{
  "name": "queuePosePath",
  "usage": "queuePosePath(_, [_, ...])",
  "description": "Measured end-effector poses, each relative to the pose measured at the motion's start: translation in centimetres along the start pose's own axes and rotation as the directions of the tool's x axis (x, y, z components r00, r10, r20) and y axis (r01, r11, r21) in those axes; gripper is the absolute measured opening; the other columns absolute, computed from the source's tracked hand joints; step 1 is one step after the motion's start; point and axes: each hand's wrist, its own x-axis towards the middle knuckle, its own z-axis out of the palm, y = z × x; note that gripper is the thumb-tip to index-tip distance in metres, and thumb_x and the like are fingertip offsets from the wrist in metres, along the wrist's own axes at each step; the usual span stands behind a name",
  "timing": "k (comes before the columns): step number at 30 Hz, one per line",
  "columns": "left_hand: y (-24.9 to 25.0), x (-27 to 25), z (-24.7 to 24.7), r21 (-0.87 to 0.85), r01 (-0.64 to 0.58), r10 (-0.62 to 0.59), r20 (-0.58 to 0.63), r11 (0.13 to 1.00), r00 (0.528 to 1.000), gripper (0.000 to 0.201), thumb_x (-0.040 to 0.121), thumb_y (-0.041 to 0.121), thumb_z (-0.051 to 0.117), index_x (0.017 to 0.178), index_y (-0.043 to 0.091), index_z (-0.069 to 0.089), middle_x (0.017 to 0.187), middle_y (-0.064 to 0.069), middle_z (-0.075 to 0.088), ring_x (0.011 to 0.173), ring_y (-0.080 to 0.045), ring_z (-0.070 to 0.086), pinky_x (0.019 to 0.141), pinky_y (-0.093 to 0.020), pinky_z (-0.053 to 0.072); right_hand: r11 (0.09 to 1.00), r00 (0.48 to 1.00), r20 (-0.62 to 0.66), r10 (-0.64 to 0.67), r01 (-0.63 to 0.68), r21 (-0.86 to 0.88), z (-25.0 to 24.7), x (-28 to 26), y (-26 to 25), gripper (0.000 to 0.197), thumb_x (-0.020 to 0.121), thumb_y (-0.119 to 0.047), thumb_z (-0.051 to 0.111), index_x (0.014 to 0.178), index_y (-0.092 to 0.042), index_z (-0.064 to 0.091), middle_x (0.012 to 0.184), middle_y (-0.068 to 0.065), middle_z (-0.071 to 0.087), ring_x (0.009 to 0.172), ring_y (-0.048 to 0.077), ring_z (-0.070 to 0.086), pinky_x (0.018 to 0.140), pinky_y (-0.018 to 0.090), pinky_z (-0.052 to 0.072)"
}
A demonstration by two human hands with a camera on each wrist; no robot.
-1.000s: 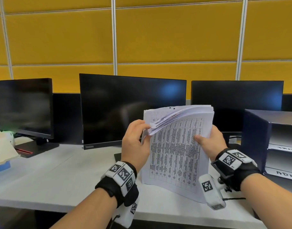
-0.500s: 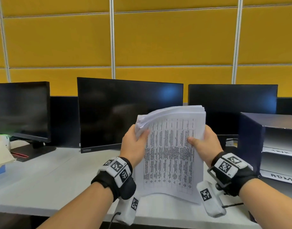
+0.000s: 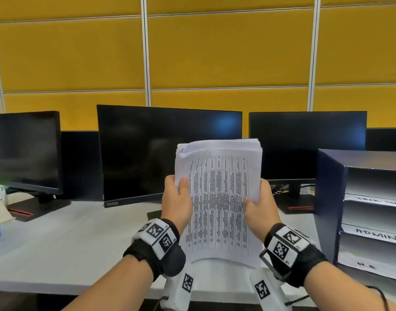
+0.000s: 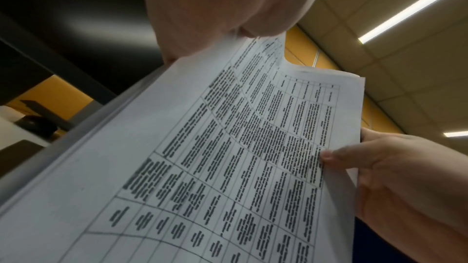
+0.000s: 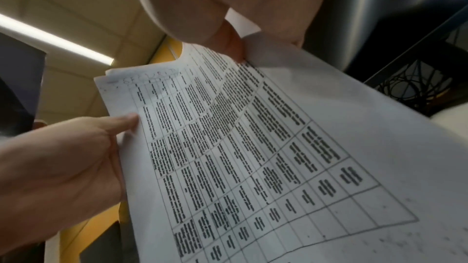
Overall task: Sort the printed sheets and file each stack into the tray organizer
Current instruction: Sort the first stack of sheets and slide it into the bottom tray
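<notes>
Printed sheets point(image 3: 217, 198), a limp stack prone to fanning and best pinched at both side edges, stand upright above the desk point(image 3: 58, 250), left hand point(image 3: 176, 203) and right hand point(image 3: 258, 207) clamping them thumbs-front, monitors point(image 3: 167, 151) behind, tray organizer point(image 3: 329, 205) unobstructed rightward.

The person is wearing black wrist braces, the left wrist brace point(image 3: 155, 252) and the right wrist brace point(image 3: 293, 252) each carrying white blocks printed with black square-code markers. White camera housings are hanging beneath both, toward 6 o'clock, trailing thin black cables. Forearms are showing bare, sleeveless.
</notes>
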Motion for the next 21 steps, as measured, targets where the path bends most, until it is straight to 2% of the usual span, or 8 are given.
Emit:
queuePosePath(6, [-1.6, -0.7, -0.2, 0.056, 0.059, -0.061, 0.035, 0.997, 0.998, 0.018, 0.103, 0.032, 0.036, 0.118, 0.022, 0.035, 0.107, 0.000, 0.056, 0.090, -0.010, 0.058, 0.076, -0.032, 0.048, 0.997, 0.996, 0.035, 0.079, -0.079, -0.013, 0.1, -0.6, 1.1, 0.048, 0.090, 0.008, 0.042, 0.130, -0.017, 0.035, 0.117, 0.001, 0.055, 0.106, 0.019, 0.056, 0.090, 0.035, 0.050])
queuePosePath(8, [-1.6, -0.6, -0.3, 0.046, 0.081, -0.083, 0.036, 0.996, 0.996, 0.017, 0.103, 0.032, 0.037, 0.117, 0.024, 0.033, 0.105, 0.001, 0.057, 0.090, -0.013, 0.060, 0.073, -0.031, 0.050, 0.997, 0.996, 0.034, 0.080, -0.081, 0.004, -0.1, -0.6, 1.1, 0.047, 0.089, 0.008, 0.043, 0.127, -0.019, 0.036, 0.111, -0.002, 0.056, 0.097, 0.014, 0.057, 0.075, 0.025, 0.050])
queuePosePath(10, [-1.7, -0.5, -0.5, 0.047, 0.097, -0.100, 0.054, 0.994, 0.994, 0.020, 0.103, 0.031, 0.039, 0.119, 0.023, 0.033, 0.105, 0.002, 0.057, 0.090, -0.013, 0.061, 0.074, -0.031, 0.051, 0.997, 0.996, 0.052, 0.073, -0.074, 0.017, -0.3, -0.7, 1.2, 0.046, 0.089, 0.008, 0.044, 0.122, -0.022, 0.035, 0.103, -0.008, 0.054, 0.088, 0.002, 0.055, 0.063, 0.012, 0.045])
queuePosePath(12, [-2.1, -0.6, -0.5, 0.084, 0.090, -0.096, 0.077, 0.992, 0.992, 0.022, 0.103, 0.027, 0.040, 0.123, 0.018, 0.036, 0.108, 0.002, 0.057, 0.087, -0.006, 0.058, 0.071, -0.026, 0.047, 0.998, 0.994, 0.086, 0.069, -0.069, -0.007, -0.2, -1.0, 1.4, 0.046, 0.089, 0.008, 0.045, 0.121, -0.022, 0.033, 0.101, -0.011, 0.052, 0.087, -0.002, 0.052, 0.059, 0.009, 0.043])
queuePosePath(14, [-2.8, -1.0, -0.5, 0.124, 0.101, -0.113, 0.094, 0.987, 0.989, 0.022, 0.103, 0.025, 0.039, 0.123, 0.016, 0.038, 0.111, 0.000, 0.056, 0.084, -0.002, 0.054, 0.069, -0.024, 0.044, 0.996, 0.993, 0.089, 0.081, -0.078, -0.035, -0.1, -1.2, 1.6, 0.045, 0.089, 0.007, 0.045, 0.122, -0.021, 0.034, 0.104, -0.007, 0.053, 0.091, 0.006, 0.054, 0.069, 0.013, 0.047])
queuePosePath(16, [-3.3, -1.2, -0.4, 0.145, 0.127, -0.141, 0.093, 0.981, 0.986, 0.021, 0.103, 0.024, 0.038, 0.122, 0.015, 0.040, 0.113, -0.002, 0.056, 0.086, -0.008, 0.055, 0.077, -0.029, 0.043, 0.994, 0.994, 0.053, 0.094, -0.091, -0.055, 0.1, -1.3, 1.8, 0.044, 0.088, 0.007, 0.044, 0.123, -0.019, 0.036, 0.107, -0.002, 0.055, 0.097, 0.016, 0.056, 0.084, 0.030, 0.051])
queuePosePath(17, [-3.4, -1.3, -0.4, 0.148, 0.138, -0.152, 0.086, 0.979, 0.985, 0.021, 0.103, 0.023, 0.037, 0.122, 0.015, 0.040, 0.114, -0.002, 0.056, 0.090, -0.013, 0.055, 0.079, -0.030, 0.043, 0.993, 0.994, 0.040, 0.098, -0.095, -0.066, 0.2, -1.3, 1.8, 0.043, 0.088, 0.007, 0.043, 0.124, -0.017, 0.037, 0.106, -0.002, 0.055, 0.098, 0.018, 0.055, 0.089, 0.035, 0.050])
queuePosePath(21, [-3.0, -1.7, -0.7, 0.150, 0.154, -0.165, 0.065, 0.977, 0.984, 0.023, 0.103, 0.020, 0.039, 0.125, 0.013, 0.043, 0.116, -0.003, 0.057, 0.099, -0.019, 0.054, 0.083, -0.032, 0.042, 0.991, 0.995, 0.023, 0.100, -0.098, -0.089, 0.2, -1.7, 1.6, 0.046, 0.087, 0.010, 0.042, 0.127, -0.013, 0.038, 0.105, -0.001, 0.053, 0.100, 0.019, 0.054, 0.093, 0.036, 0.048])
